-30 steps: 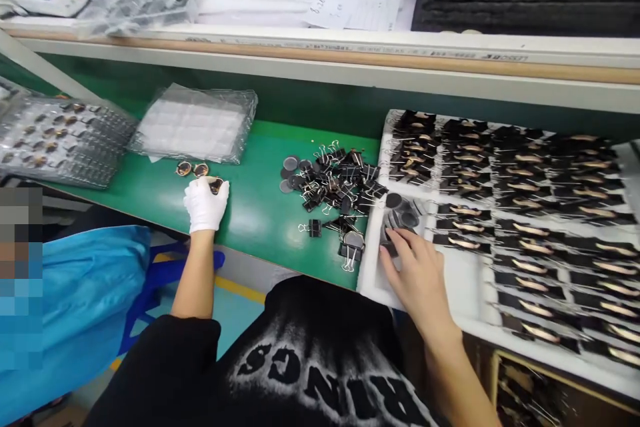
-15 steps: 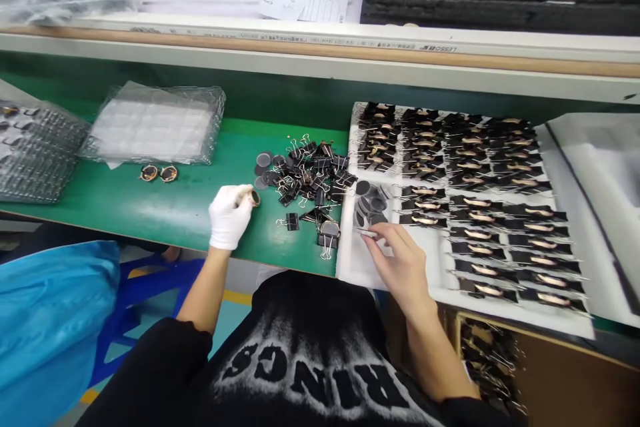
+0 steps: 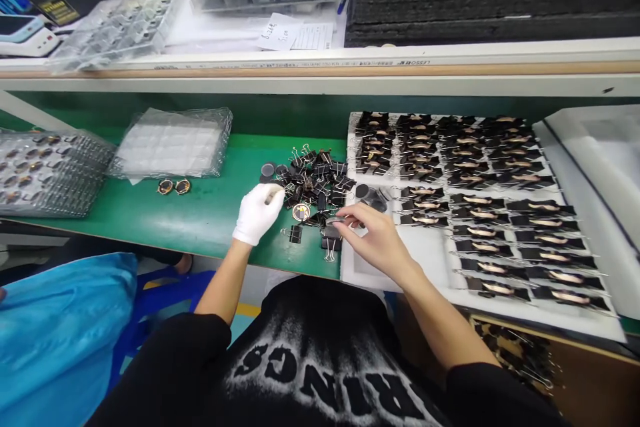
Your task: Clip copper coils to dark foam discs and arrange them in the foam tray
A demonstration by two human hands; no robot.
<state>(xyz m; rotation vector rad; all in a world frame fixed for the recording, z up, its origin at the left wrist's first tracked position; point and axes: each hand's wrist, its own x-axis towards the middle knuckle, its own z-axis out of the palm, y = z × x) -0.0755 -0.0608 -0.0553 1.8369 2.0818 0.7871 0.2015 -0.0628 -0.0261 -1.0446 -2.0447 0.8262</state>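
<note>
My left hand [image 3: 259,212], in a white glove, is at the left edge of the clip pile. Its fingers are drawn together over the loose dark discs [image 3: 268,170]; what lies between them is hidden. Just right of the glove, a round gold-rimmed piece [image 3: 301,213] lies on the green table. My bare right hand [image 3: 373,233] pinches a thin grey disc [image 3: 335,219] between thumb and fingers. That disc is held over a black binder clip [image 3: 331,240] near the table's front edge. More grey discs [image 3: 371,196] lie on the white foam tray behind my right hand.
A heap of black binder clips [image 3: 320,177] sits mid-table. Rows of clipped pieces fill much of the white foam tray [image 3: 425,253]. Two gold-rimmed round pieces [image 3: 174,187], clear trays [image 3: 173,140] and stacked filled trays [image 3: 50,170] are left. A shelf edge [image 3: 310,83] crosses behind.
My left hand has moved right to the discs, and the gold-rimmed piece it held now lies on the table. My right hand has carried its disc left from the foam tray. The view has shifted.
</note>
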